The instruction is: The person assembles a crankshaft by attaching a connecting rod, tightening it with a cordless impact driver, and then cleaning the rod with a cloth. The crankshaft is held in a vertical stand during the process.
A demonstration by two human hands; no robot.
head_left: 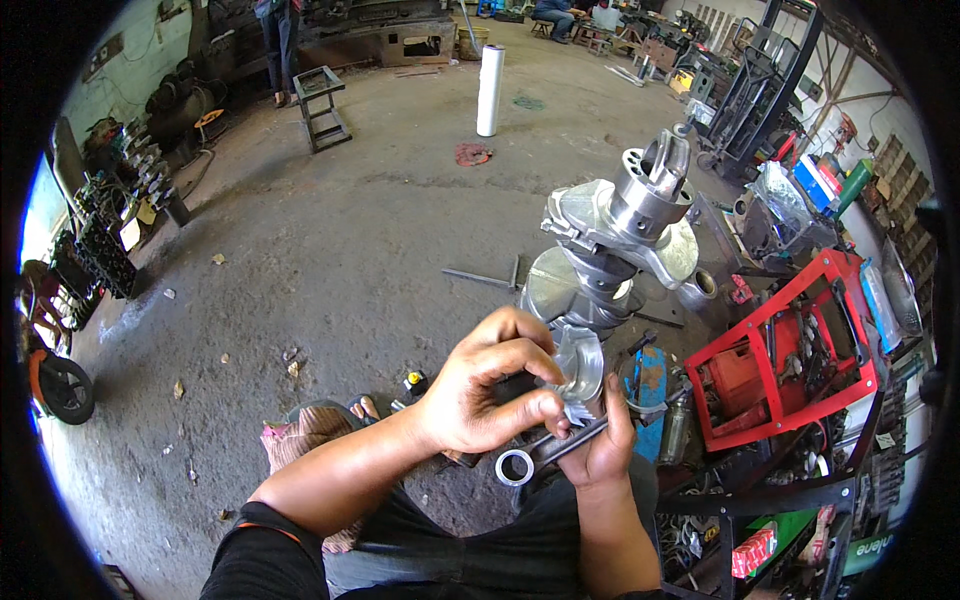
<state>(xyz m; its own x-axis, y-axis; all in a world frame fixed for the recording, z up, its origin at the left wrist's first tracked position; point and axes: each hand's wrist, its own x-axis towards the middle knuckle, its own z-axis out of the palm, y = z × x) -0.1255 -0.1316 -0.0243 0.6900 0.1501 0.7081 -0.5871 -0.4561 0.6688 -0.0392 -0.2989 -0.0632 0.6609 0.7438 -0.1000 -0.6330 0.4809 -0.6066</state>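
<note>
A metal connecting rod (564, 449) lies across my right hand (598, 452), which is closed round it. Its round ring end (515, 467) points down and left, above my lap. My left hand (496, 385) is just above the rod, fingers curled and thumb brought toward the fingertips. Whatever sits in that pinch is too small or hidden to make out. Right by the left fingertips is a shiny curved silver piece (580, 368); whether I touch it I cannot tell. Beyond both hands a large crankshaft (600, 235) stands upright, with a drilled round end on top.
A red metal tool cart (790, 350) full of tools stands close on my right. An iron T-shaped bar (482, 277) lies on the floor. Further off are a white cylinder (489, 92), a metal stand (322, 108) and a forklift (757, 90). Engine parts (95, 235) line the left wall.
</note>
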